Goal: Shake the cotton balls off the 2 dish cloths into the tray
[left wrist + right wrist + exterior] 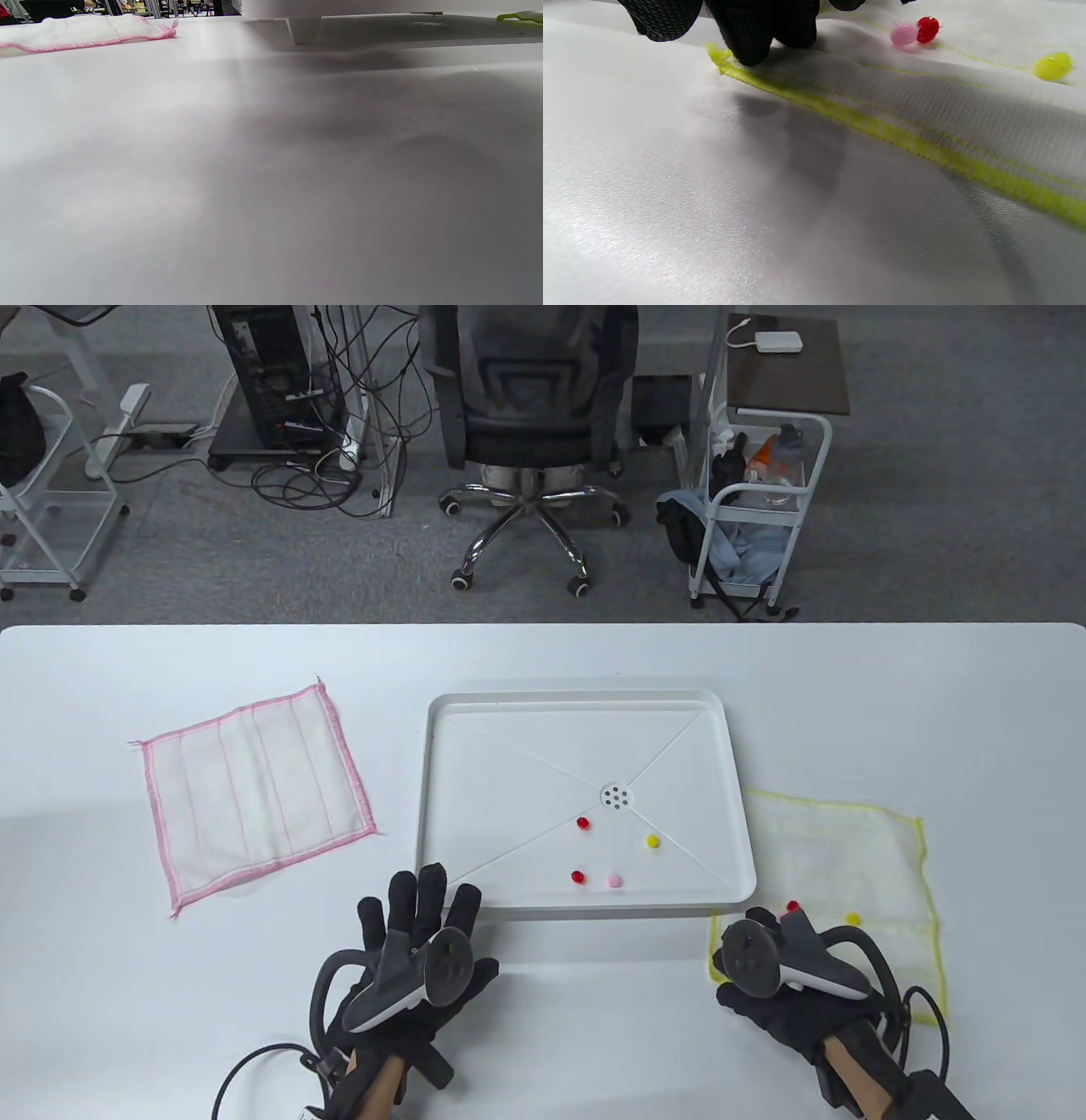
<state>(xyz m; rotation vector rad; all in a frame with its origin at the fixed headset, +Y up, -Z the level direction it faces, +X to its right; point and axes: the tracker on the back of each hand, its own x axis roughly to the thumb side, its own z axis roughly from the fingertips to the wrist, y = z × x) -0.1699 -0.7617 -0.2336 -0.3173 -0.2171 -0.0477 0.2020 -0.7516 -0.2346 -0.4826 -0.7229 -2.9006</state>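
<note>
The white tray [585, 729] sits mid-table with two red, one yellow and one pink cotton ball [612, 881] in it. A pink-edged dish cloth [254, 793] lies flat to its left, with no balls on it. On the right, a yellow-edged dish cloth [848, 857] carries a red ball [792, 906], a yellow ball [853, 917] and a pink ball [903, 34]. My right hand [751, 929] curls over that cloth's near left corner, and its fingertips [751, 42] grip the yellow hem [882, 127]. My left hand [424, 899] lies flat on the table by the tray's near left corner, fingers straight, holding nothing.
Beyond the table's far edge stand an office chair [530, 424], a computer tower with cables [271, 381] and a white trolley [755, 517]. In the left wrist view the pink-edged cloth [85, 31] and the tray's side [339, 25] show low across the table.
</note>
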